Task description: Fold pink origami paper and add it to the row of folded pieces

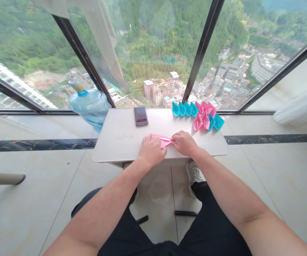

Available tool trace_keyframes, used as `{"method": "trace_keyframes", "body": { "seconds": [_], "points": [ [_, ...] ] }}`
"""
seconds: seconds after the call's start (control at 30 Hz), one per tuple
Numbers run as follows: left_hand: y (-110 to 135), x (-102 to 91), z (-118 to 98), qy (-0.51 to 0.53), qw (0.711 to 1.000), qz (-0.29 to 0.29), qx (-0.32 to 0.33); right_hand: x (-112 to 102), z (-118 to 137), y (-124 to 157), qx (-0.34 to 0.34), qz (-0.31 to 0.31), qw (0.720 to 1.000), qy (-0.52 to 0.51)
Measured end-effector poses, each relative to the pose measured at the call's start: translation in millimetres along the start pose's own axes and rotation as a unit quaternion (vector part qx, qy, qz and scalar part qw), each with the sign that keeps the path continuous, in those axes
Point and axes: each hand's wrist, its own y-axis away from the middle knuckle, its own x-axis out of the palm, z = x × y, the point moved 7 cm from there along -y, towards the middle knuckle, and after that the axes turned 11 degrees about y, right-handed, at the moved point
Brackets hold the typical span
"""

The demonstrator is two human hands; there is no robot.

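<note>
A partly folded sheet of pink paper (165, 140) lies near the front middle of the small white table (118, 142). My left hand (152, 149) rests flat over its left part, fingers stretched out and pressing it to the tabletop. At the paper's right end, my right hand (183, 143) pinches the pointed tip between thumb and fingers. Behind my right hand, at the back right of the table, stand several folded paper boats: a row of blue ones (184, 108), with pink ones (201, 121) and more blue ones (218, 121) beside them.
A dark, blurred-out rectangular object (141, 116) lies at the table's back. A large blue water bottle (90, 105) stands left of the table, by the window (148, 42). My shoes (194, 174) are under the front edge. A pole-like leg (2, 178) reaches in at far left.
</note>
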Motion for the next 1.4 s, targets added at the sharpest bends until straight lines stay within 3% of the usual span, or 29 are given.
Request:
{"method": "trace_keyframes", "body": {
  "seconds": [0.13,0.23,0.3,0.4,0.43,0.47,0.5,0.53,0.6,0.67,0.7,0.77,0.83,0.9,1.07,1.23,1.4],
  "points": [
    [-3.1,-8.2,-3.7,0.079,0.997,-0.014,0.014,-22.9,9.3,-0.7,-0.005,-0.085,0.988,-0.127],
    [-11.4,-17.2,4.4,0.254,0.966,-0.042,-0.038,-37.7,2.3,-2.4,0.065,-0.152,0.938,-0.304],
    [-15.7,-17.8,16.4,0.442,0.885,-0.086,-0.116,-34.0,-0.4,-6.6,0.107,-0.132,0.889,-0.425],
    [-17.2,-4.8,26.5,0.674,0.697,-0.138,-0.203,-18.6,1.4,-12.3,0.16,-0.051,0.84,-0.515],
    [-17.5,0.8,26.8,0.712,0.653,-0.137,-0.218,-14.6,1.2,-12.9,0.176,-0.032,0.836,-0.519],
    [-17.8,5.8,27.1,0.729,0.632,-0.126,-0.231,-11.8,0.3,-13.1,0.19,-0.021,0.837,-0.513],
    [-17.6,9.4,29.1,0.725,0.633,-0.116,-0.246,-9.8,-1.2,-13.3,0.199,-0.011,0.842,-0.501],
    [-17.1,10.2,33.6,0.699,0.657,-0.113,-0.26,-7.6,-2.9,-13.5,0.206,0.004,0.85,-0.484],
    [-16.9,1.1,48.4,0.587,0.752,-0.138,-0.266,-0.8,-5.8,-14.3,0.209,0.062,0.871,-0.44],
    [-22.5,-17.9,55.4,0.422,0.87,-0.165,-0.192,6.8,-7.8,-15.4,0.196,0.13,0.895,-0.38],
    [-27.2,-20.8,53.5,0.363,0.911,-0.138,-0.141,9.0,-8.6,-16.5,0.184,0.15,0.908,-0.346],
    [-34.2,-12.9,49.1,0.285,0.955,-0.036,-0.074,10.1,-8.9,-20.0,0.155,0.159,0.934,-0.28],
    [-36.5,-2.7,45.1,0.221,0.974,0.039,-0.032,9.8,-6.9,-23.3,0.131,0.151,0.953,-0.227],
    [-37.3,2.5,41.5,0.167,0.984,0.06,-0.007,10.1,-3.4,-25.3,0.109,0.145,0.966,-0.185],
    [-37.7,5.2,38.6,0.149,0.987,0.053,0.009,9.2,0.7,-26.6,0.053,0.093,0.991,-0.075],
    [-35.8,6.2,47.6,0.188,0.981,0.056,0.008,15.3,-2.9,-20.6,0.022,0.054,0.995,-0.083],
    [-29.4,4.2,51.7,0.171,0.983,0.046,0.056,15.1,-2.7,-11.3,-0.02,0.001,0.998,-0.055]
  ]
}}
